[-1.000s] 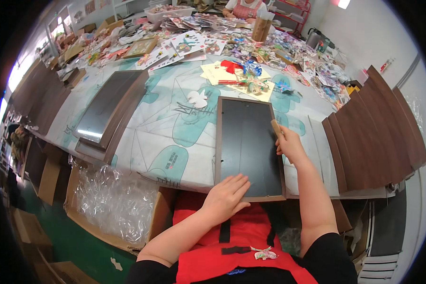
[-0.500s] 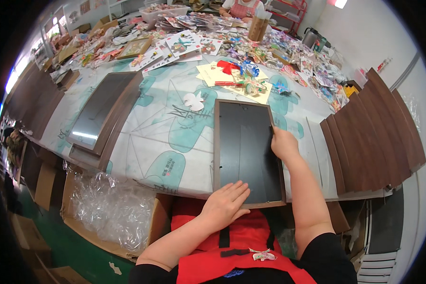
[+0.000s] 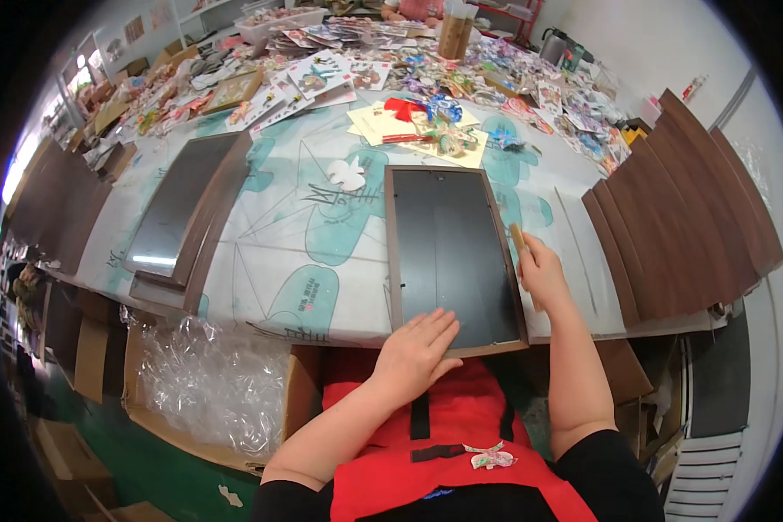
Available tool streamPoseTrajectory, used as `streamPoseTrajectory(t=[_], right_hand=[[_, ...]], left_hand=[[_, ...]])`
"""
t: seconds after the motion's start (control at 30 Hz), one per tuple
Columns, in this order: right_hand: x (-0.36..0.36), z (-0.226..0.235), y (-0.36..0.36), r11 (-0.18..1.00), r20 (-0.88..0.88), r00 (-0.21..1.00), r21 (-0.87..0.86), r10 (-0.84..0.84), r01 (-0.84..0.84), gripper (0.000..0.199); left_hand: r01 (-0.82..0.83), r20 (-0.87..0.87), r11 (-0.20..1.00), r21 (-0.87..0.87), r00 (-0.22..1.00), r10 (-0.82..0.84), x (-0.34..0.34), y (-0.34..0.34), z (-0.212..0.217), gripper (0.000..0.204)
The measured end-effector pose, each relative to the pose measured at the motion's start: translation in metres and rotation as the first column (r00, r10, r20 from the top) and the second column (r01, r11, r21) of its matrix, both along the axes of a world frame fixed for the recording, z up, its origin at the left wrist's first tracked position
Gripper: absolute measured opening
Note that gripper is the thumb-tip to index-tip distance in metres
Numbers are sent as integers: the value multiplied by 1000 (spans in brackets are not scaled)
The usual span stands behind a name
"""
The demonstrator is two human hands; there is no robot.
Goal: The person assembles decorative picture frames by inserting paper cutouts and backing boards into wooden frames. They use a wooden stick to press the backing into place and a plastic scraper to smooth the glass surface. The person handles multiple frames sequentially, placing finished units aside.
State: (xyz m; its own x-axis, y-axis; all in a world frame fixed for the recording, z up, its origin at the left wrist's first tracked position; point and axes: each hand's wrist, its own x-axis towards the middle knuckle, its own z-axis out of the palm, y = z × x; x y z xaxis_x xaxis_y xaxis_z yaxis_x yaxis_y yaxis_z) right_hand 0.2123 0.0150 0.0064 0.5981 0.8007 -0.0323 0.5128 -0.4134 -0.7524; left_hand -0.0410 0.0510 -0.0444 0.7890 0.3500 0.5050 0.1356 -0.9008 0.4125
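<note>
A brown picture frame with a dark backing panel lies at the table's front edge. Small dark tabs dot its inner edges. Flat across the panel's lower left rests my left hand, its fingers stretched out. My right hand is closed around a thin light-brown wooden stick, just outside the frame's right side. The stick's upper end shows above the fingers; part of it is hidden in the grip. Beyond the frame lie cream cards topped with red and blue bow ornaments.
More frames are stacked on the left. Brown boards or frames lean in a row at right. Mixed ornaments and cards cover the far table. A carton of clear plastic stands below the front edge. Another person is across the table.
My right hand has moved off the frame's right edge, outward to the right, and the stick now shows in it. My left hand stays flat on the panel. The whole view has shifted slightly.
</note>
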Motion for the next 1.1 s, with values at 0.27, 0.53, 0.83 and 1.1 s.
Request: streamPoseTrajectory(t=[0.27,0.53,0.83,1.1], right_hand=[[-19,-14,-43,994,215,972,-68,93,-80,24],[-65,-16,-25,894,705,641,-444,303,66,39],[-42,-6,-38,939,348,897,107,274,-328,36],[-25,7,-87,886,232,859,-22,456,-464,16]], left_hand=[[-2,-1,1000,-8,1000,2,0,-1,1,51],[24,3,999,-34,1000,-24,-4,-2,-1,49],[7,-56,999,-45,998,-9,-5,-1,8,52],[-9,-128,997,-76,992,-1,12,-4,23,59]])
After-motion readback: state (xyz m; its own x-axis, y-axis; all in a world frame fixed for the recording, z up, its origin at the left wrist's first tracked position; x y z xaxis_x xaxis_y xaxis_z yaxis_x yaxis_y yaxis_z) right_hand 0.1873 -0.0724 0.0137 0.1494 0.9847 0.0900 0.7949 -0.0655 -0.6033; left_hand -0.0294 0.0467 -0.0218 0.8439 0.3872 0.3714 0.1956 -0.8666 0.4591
